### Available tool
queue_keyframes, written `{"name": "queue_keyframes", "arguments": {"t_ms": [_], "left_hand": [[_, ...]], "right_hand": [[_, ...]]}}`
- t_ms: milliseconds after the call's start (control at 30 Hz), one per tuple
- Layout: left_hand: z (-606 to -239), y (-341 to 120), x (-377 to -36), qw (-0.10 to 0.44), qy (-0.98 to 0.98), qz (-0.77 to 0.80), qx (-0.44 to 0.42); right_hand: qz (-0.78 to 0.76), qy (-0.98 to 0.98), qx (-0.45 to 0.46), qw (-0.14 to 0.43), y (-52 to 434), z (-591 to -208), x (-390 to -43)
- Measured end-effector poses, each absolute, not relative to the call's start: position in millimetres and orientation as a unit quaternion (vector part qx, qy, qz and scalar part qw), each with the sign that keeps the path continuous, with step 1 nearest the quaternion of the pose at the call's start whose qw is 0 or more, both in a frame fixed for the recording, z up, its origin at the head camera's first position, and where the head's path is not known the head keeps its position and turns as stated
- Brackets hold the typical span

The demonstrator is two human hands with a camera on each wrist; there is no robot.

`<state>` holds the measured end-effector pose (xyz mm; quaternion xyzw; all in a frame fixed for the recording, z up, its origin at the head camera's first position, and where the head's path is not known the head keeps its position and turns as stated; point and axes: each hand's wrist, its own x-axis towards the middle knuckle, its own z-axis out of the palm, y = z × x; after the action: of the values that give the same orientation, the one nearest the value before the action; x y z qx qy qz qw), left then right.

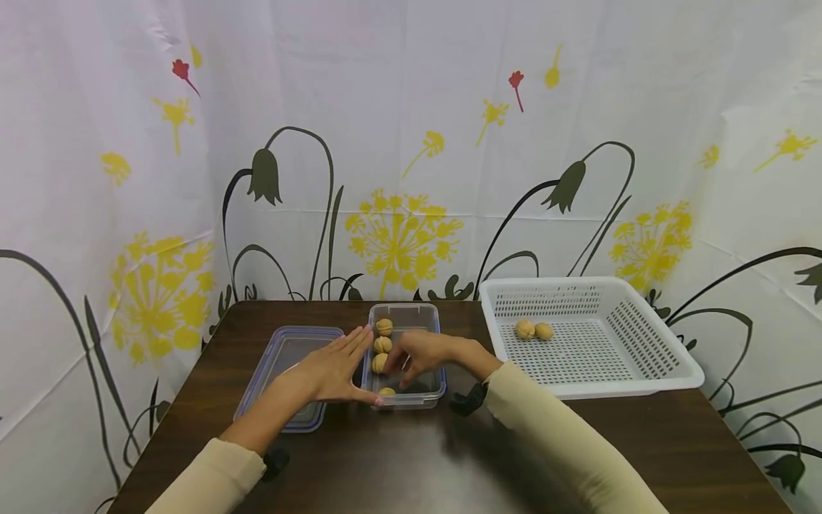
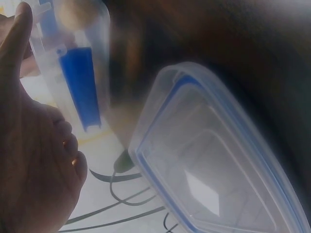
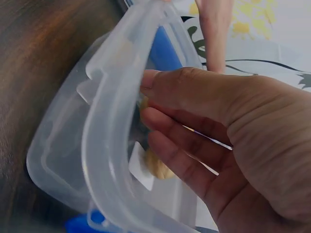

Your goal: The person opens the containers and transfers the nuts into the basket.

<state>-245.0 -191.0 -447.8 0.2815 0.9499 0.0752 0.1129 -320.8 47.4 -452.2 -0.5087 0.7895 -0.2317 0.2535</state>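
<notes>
A clear plastic container with blue side clips holds several walnuts in a row along its left side. My right hand reaches into it, thumb and fingers parted beside the row. In the right wrist view, a walnut lies under the fingers; I see none clearly gripped. Another walnut sits at the container's near left corner. My left hand, fingers straight and thumb spread, lies along the container's left side, the thumb by its near corner. A blue clip shows beside that hand.
A clear lid with a blue seal lies left of the container, partly under the left forearm. At the right stands a white perforated basket with two walnuts in it. A flower-patterned curtain hangs behind the dark wooden table.
</notes>
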Motion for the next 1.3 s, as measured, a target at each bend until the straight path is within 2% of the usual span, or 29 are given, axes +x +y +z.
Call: {"name": "queue_keyframes", "arguments": {"t_ms": [533,1300], "left_hand": [[-463,-194,-251,0.106,0.952,0.056,0.282],[-451,-192,-247,0.11,0.951,0.068,0.279]], "right_hand": [[-0.233,0.776,-0.514,0.281,34,-471,-311],[-0.249,0.77,-0.531,0.251,43,-463,-318]]}}
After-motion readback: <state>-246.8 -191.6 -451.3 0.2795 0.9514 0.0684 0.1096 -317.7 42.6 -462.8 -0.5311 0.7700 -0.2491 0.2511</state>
